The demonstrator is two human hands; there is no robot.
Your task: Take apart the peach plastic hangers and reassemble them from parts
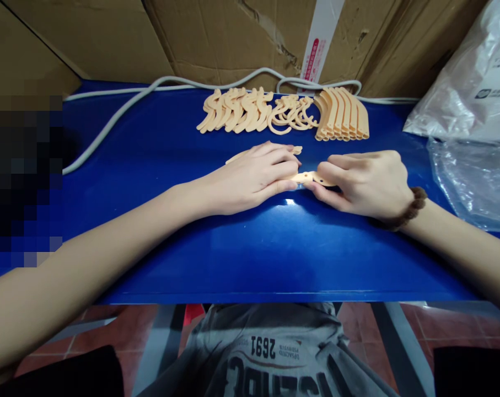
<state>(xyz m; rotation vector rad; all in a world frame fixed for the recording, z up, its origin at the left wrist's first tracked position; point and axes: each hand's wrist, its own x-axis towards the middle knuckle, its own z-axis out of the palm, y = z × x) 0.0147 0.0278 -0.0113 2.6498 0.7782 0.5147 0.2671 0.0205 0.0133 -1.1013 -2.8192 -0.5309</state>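
Note:
Between my two hands lies a cream-coloured plastic piece (304,177) with small dark holes, just above the blue table. My left hand (264,171) grips its left end, fingers bent over it and thumb along the near side. My right hand (357,179) pinches the right end between thumb and curled fingers. Most of the piece is hidden by the fingers. Another thin cream plastic piece (297,150) lies behind my left hand and is partly covered by it.
Along the back lie wavy cream pieces (235,110), thin curved hooks (291,113) and a row of curved hollow pieces (343,113). A white cable (121,116) runs behind them, before cardboard (233,44). Clear plastic bags (460,88) sit at the right. The blue table (250,253) spans the front.

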